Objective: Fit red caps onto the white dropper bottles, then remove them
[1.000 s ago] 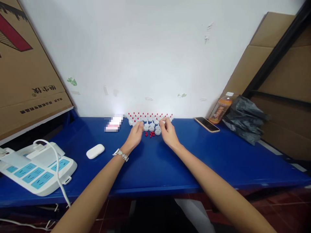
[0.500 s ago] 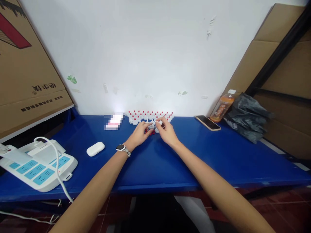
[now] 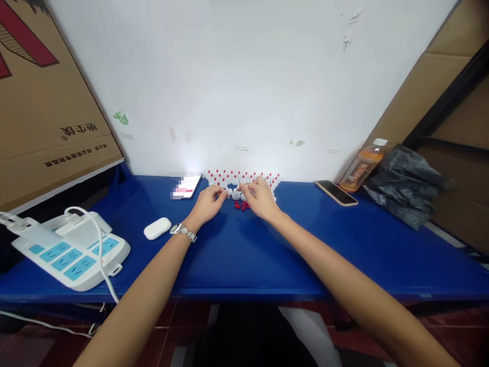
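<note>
Several small white caps with red tips (image 3: 244, 179) stand in rows at the back of the blue table (image 3: 244, 255), against the white wall. A few loose red tips (image 3: 241, 206) lie just in front of them. My left hand (image 3: 208, 202), with a watch on the wrist, reaches to the left part of the cluster, its fingers pinched at a small piece too small to name. My right hand (image 3: 260, 198) rests at the middle of the cluster, its fingers curled over a white cap (image 3: 244, 190).
A lit phone (image 3: 186, 185) lies left of the caps. A white earbud case (image 3: 157, 228) and a white power strip with cable (image 3: 72, 250) sit at the left. A second phone (image 3: 336, 192), an orange bottle (image 3: 361, 165), a black bag (image 3: 407, 186) and cardboard stand at the right.
My left hand has drawn back from the loose red tips toward the left caps. My right hand has shifted slightly within the cluster. The camera has tilted a little.
</note>
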{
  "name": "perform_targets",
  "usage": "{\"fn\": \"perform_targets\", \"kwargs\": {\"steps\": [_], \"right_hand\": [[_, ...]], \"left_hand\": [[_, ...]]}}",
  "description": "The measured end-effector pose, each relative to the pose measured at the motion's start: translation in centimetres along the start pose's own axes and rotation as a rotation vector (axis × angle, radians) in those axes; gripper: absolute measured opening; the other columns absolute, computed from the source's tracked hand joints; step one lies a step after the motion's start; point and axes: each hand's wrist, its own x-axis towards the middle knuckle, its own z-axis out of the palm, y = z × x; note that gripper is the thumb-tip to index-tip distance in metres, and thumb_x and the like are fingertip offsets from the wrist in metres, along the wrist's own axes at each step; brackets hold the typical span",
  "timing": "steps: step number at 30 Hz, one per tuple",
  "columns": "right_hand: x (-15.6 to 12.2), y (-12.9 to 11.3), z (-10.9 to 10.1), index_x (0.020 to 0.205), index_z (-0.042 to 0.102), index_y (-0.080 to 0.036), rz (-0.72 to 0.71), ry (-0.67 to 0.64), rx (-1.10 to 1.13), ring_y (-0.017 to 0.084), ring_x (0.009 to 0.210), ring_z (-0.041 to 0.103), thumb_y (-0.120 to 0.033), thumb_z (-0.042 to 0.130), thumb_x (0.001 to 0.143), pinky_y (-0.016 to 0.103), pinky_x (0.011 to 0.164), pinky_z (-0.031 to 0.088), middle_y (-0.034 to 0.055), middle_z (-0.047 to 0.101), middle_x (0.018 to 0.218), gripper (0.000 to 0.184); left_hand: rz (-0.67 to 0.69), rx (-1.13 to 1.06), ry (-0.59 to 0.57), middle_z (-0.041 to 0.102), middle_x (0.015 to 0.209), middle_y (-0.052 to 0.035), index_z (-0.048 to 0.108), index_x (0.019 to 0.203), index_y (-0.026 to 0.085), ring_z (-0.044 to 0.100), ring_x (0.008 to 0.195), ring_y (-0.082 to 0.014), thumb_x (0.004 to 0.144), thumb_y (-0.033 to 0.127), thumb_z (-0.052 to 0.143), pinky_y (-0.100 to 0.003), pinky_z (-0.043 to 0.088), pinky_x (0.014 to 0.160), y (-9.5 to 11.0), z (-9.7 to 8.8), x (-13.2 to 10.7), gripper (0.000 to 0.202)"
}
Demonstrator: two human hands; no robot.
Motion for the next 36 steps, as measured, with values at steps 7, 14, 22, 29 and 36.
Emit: {"fn": "perform_targets", "kwargs": {"steps": [7,14,22,29,36], "right_hand": [[2.9,-0.9,3.2,0.087,0.077,-0.015,-0.042,-0.285,0.021,0.014,0.063,0.054,-0.031,0.051,0.096,0.026,0.065,0.035,0.0003,0.063,0.063,0.032],[4.0,-0.6,4.3,0.096,0.074,-0.02,-0.095,-0.33,-0.154,0.018,0.079,0.064,-0.03,0.059,0.089,0.03,0.082,0.039,0.0026,0.073,0.081,0.02],[6.4,0.0,4.7,0.109,0.07,-0.017,-0.02,-0.264,-0.301,0.026,0.097,0.065,-0.038,0.06,0.088,0.044,0.099,0.033,0.0094,0.074,0.094,0.031],[7.5,0.7,4.3,0.094,0.075,-0.019,0.004,-0.298,-0.302,0.022,0.095,0.065,-0.025,0.055,0.089,0.038,0.096,0.033,0.0077,0.076,0.097,0.022],[7.9,1.7,3.3,0.089,0.075,-0.018,0.011,-0.327,-0.339,0.023,0.093,0.064,-0.024,0.058,0.084,0.038,0.095,0.031,0.0076,0.076,0.096,0.019]], "left_hand": [[-0.082,0.101,-0.063,0.066,0.073,-0.0036,0.067,0.075,0.018,0.055,0.066,-0.0168,0.092,0.035,0.05,-0.029,0.038,0.063,-1.4,-0.3,0.0,0.029],[-0.169,0.1,-0.123,0.071,0.082,-0.0055,0.068,0.085,0.019,0.061,0.068,-0.0178,0.086,0.031,0.057,-0.029,0.042,0.064,-2.7,-0.3,0.0,0.016],[-0.211,0.149,-0.127,0.069,0.08,-0.0033,0.059,0.092,0.022,0.061,0.069,-0.0193,0.08,0.044,0.069,-0.029,0.038,0.058,-2.0,0.1,-0.3,0.027],[-0.181,0.202,-0.138,0.069,0.081,-0.002,0.059,0.1,0.024,0.064,0.076,-0.0216,0.085,0.044,0.066,-0.029,0.037,0.061,-0.9,0.1,-0.5,0.026],[-0.172,0.237,-0.152,0.07,0.087,-0.0027,0.061,0.101,0.024,0.064,0.081,-0.0219,0.088,0.038,0.063,-0.029,0.039,0.064,-0.6,0.6,-0.2,0.02]]}}
